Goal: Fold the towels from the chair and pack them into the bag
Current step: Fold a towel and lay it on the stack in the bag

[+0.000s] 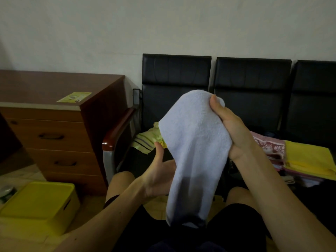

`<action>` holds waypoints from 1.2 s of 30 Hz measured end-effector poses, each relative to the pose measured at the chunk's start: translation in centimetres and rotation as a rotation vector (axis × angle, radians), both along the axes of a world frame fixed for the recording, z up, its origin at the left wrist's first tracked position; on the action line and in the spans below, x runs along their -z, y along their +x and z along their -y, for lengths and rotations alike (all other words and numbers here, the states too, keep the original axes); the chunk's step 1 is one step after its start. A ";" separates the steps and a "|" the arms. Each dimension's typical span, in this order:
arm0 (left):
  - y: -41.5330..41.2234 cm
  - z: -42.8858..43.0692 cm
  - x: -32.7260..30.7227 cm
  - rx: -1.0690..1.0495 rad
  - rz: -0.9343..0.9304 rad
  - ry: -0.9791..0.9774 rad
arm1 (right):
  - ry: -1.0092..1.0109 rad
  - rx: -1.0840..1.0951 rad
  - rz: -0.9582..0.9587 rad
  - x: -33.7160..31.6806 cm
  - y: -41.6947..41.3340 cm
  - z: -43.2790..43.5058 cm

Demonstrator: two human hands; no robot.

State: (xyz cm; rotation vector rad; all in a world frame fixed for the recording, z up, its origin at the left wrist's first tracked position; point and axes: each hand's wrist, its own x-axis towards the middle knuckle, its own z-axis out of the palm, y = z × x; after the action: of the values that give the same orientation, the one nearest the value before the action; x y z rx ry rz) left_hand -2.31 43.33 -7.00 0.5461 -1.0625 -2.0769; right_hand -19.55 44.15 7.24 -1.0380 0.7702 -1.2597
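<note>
1. The white towel [192,151] is off the chairs. It hangs lengthwise in the air over the person's lap, in front of the left black chair [176,82].
2. The right hand [229,128] holds the towel's top end high, probably so the cloth drops straight and a fold line can be found.
3. Right hand: the thumb is pressed on the near face and the fingers are wrapped behind, a firm grip on the upper right edge.
4. Left hand [160,177]: it sits lower with the palm up and the thumb spread clear of the cloth. The fingers pass behind the towel and are hidden, so contact cannot be confirmed. It looks placed to catch the hanging middle.
5. A yellow-green striped towel [145,142] lies unfolded at the front left edge of the left seat.
6. A stack of towels [307,159], yellow over a maroon pattern, sits on the seat to the right.
7. No bag can be identified in this view.
8. Judgement: folding of this towel has barely begun.
</note>
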 end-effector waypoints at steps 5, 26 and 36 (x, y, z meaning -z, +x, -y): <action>0.8 -0.3 0.4 0.088 0.094 -0.160 | 0.012 0.024 0.009 -0.4 -0.4 0.2; 0.5 -1.0 -6.4 -0.406 0.218 -0.063 | 0.354 0.206 0.062 3.1 -2.7 3.9; 2.1 0.5 -8.0 -0.522 0.151 -0.012 | 0.326 -0.374 0.124 12.7 -1.4 -0.6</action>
State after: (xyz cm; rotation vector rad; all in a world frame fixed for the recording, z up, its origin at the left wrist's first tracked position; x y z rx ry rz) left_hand -0.20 42.83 1.03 0.8804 -0.8957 -1.5892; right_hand -20.97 44.77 -5.47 -0.7848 0.6249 -0.8362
